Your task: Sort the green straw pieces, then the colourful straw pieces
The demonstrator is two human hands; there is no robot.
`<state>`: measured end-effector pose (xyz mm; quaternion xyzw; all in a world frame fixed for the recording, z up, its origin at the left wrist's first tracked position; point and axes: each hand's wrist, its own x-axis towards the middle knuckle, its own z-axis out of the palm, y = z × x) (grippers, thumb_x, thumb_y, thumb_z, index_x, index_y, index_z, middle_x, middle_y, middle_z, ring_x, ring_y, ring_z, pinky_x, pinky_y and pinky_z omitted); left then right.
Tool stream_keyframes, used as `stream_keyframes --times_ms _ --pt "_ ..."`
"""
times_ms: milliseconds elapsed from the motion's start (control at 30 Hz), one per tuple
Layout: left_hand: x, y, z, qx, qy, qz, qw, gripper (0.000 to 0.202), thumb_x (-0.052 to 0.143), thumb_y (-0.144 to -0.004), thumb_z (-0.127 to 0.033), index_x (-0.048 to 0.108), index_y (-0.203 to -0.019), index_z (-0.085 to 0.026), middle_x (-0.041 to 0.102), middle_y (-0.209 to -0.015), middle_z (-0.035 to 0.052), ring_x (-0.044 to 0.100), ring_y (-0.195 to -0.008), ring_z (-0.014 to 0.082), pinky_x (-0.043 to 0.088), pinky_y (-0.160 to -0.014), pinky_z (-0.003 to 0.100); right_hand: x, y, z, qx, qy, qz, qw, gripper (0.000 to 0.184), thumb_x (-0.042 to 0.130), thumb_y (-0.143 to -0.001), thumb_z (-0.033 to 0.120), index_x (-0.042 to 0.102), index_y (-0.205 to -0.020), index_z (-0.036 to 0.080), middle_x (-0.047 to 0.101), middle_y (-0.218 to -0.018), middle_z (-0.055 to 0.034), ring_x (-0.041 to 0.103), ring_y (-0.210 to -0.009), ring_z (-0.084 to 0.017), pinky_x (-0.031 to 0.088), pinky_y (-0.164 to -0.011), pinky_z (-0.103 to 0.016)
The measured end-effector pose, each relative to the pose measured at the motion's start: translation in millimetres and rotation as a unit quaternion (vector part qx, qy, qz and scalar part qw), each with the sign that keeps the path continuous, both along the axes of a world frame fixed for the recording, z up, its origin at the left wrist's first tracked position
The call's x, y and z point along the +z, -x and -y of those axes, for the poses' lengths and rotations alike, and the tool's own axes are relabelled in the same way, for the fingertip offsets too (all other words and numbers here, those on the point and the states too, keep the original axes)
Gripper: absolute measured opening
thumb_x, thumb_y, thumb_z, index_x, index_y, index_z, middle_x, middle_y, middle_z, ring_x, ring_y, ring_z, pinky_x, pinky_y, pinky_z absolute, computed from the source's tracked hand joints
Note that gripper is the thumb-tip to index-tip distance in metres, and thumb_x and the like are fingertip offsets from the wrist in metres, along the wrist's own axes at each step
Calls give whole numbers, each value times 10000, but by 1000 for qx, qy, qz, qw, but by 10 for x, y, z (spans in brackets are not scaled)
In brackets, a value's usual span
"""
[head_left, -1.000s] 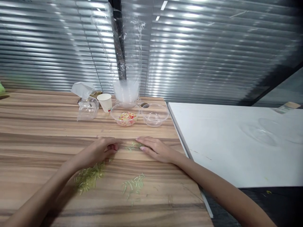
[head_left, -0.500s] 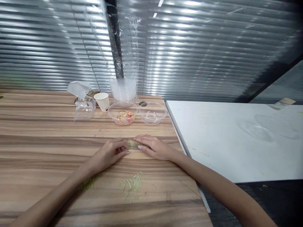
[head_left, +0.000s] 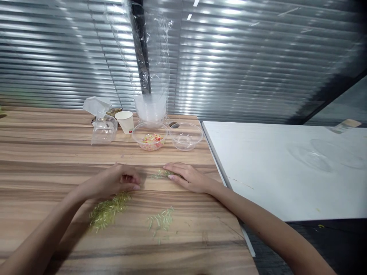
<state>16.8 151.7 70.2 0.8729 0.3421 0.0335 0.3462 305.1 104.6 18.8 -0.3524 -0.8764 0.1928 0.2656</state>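
A small scatter of pale green slivers [head_left: 159, 174] lies on the wooden table between a person's two hands, its far end tucked against the right hand [head_left: 186, 178]. That hand rests low, fingers stretched out and spread from the thumb, gripping nothing visible. The left hand [head_left: 122, 180] curls just above the tabletop, fingers bent and blurred — whether they pinch a sliver cannot be told. Below it sits a denser yellow-green heap [head_left: 109, 211]; to the heap's right, a looser pale green cluster [head_left: 162, 219].

The groups lie near one another with no barrier, so a dragging wrist or forearm could sweep one into the next, and a hasty fingertip could flick loose bits astray.

Beyond, a clear bowl [head_left: 140, 139] of red and yellow bits [head_left: 153, 141] stands beside a second clear bowl [head_left: 186, 142], near a paper cup [head_left: 125, 123]. The striped wooden table [head_left: 71, 152] adjoins a white table [head_left: 258, 152] on the right; slatted blinds [head_left: 229, 57] — silvery with glare — fill the background.
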Motion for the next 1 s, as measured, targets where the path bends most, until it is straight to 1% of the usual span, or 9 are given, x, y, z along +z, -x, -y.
stream_keyframes --times_ms 67,133,233,333,400,500,667,833,1000 --pt "-59 -133 29 32 -59 42 997 247 552 -892 -391 684 -920 -183 671 -801 23 595 -706 165 445 -628 237 3 2 0 1 1 1 1000 406 369 -1015 328 529 -1331 128 587 -1334 -131 539 -1251 -213 428 -1086 -400" --pt "-145 -259 58 41 -91 73 992 255 541 -903 -381 662 -994 -176 664 -867 35 599 -753 169 463 -673 251 8 4 1 3 -1 2 1000 391 382 -1012 307 529 -1327 128 586 -1334 -133 539 -1250 -215 426 -1086 -405" --pt "-270 -360 84 33 -115 102 988 270 550 -908 -361 635 -1092 -183 641 -1002 54 604 -874 185 478 -771 280 10 5 2 7 -9 3 1000 376 401 -1007 302 539 -1316 137 593 -1324 -129 541 -1244 -223 432 -1079 -417" --pt "-337 -384 98 11 -116 113 987 253 531 -926 -342 628 -1106 -193 615 -1006 51 602 -884 182 484 -784 286 6 6 0 8 -12 5 1000 376 411 -1006 313 544 -1310 136 599 -1316 -128 542 -1240 -230 432 -1078 -424" --pt "-350 -395 113 -4 -119 116 986 232 512 -939 -307 626 -1110 -198 604 -1008 49 600 -904 181 483 -809 292 7 7 -4 10 -14 4 1000 367 409 -1007 297 541 -1313 143 599 -1317 -123 542 -1240 -225 431 -1080 -420" --pt "-359 -433 146 -23 -146 124 981 212 493 -945 -238 620 -1111 -203 597 -1022 50 590 -952 182 476 -856 303 15 13 -12 13 -15 -4 1000 349 398 -1010 268 548 -1300 144 609 -1302 -116 554 -1222 -210 435 -1075 -406" --pt "-397 -523 205 -49 -182 150 970 229 462 -958 -160 597 -1137 -205 593 -1077 56 569 -1031 181 470 -910 312 26 20 -28 17 -26 -11 999 345 385 -1013 268 584 -1243 105 628 -1262 -138 575 -1181 -208 444 -1058 -388" --pt "-426 -575 233 -59 -190 162 967 245 459 -964 -144 571 -1174 -202 579 -1135 67 544 -1096 189 454 -970 342 -19 11 -51 9 -33 -22 999 347 366 -1011 250 582 -1235 96 642 -1239 -139 581 -1172 -214 451 -1045 -401" --pt "-435 -573 225 -62 -184 153 969 288 454 -972 -166 535 -1243 -220 565 -1189 72 525 -1148 200 437 -1008 369 -54 -1 -74 -1 -12 -34 999 342 368 -994 188 562 -1261 99 632 -1262 -131 571 -1190 -206 449 -1045 -392"
